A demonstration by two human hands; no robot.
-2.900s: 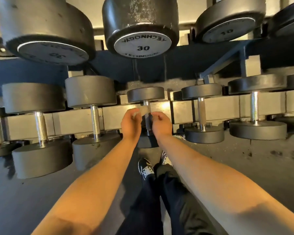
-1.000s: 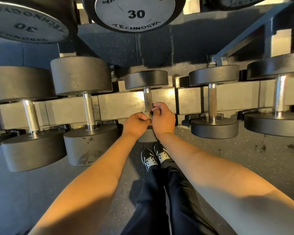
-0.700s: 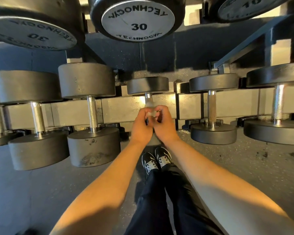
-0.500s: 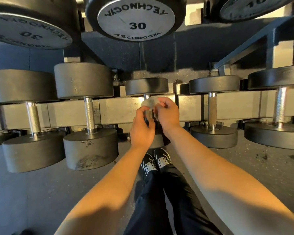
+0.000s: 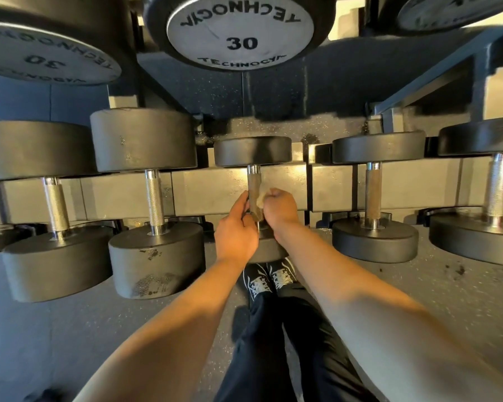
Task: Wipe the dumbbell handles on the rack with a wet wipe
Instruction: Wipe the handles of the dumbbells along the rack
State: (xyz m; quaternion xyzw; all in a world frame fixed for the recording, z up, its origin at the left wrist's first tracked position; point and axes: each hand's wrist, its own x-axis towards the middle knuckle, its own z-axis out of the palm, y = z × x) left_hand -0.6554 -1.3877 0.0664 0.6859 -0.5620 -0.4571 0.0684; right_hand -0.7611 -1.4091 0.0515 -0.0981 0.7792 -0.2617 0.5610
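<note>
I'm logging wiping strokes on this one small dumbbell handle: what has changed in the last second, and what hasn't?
Both hands travelled along the handle: low a second ago, up near the far head half a second ago, now lower again. The right hand still pinches the wet wipe against the handle's right side; the left hand still grips its left side. The neighbouring dumbbells haven't shifted on the rack.

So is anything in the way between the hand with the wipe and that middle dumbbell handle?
Nothing visible. The right hand holds the wet wipe against the handle; the left hand touches it from the other side.
</note>
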